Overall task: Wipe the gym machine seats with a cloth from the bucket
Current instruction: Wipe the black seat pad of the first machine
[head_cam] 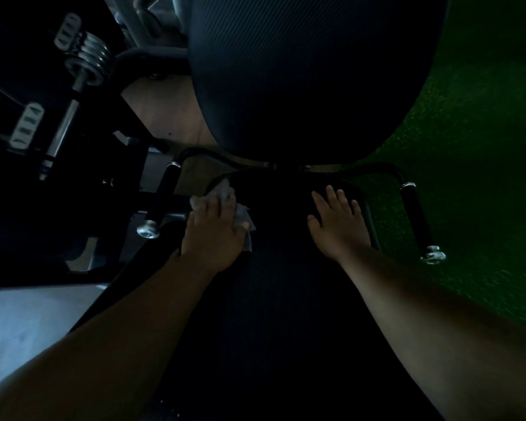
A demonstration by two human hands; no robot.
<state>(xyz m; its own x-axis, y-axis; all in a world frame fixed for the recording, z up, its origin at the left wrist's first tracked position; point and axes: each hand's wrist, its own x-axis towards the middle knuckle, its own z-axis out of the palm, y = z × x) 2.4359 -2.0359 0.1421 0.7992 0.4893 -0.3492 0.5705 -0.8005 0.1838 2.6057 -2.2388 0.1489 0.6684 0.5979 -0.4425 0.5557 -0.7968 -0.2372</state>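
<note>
The scene is dim. A black padded seat (274, 268) of the gym machine lies below me, and its dark backrest pad (301, 80) rises beyond. My left hand (214, 232) presses a grey cloth (243, 212) onto the seat's far left part, fingers spread over it and thumb at its right edge. My right hand (339, 223) rests flat on the seat's far right part, fingers straight and spread, holding nothing. No bucket is in view.
Two black handles with chrome ends flank the seat, the left handle (161, 199) and the right handle (415, 214). A barbell with chrome plates (88, 56) lies at upper left. Green turf (474, 147) covers the floor on the right, pale floor (28, 323) at lower left.
</note>
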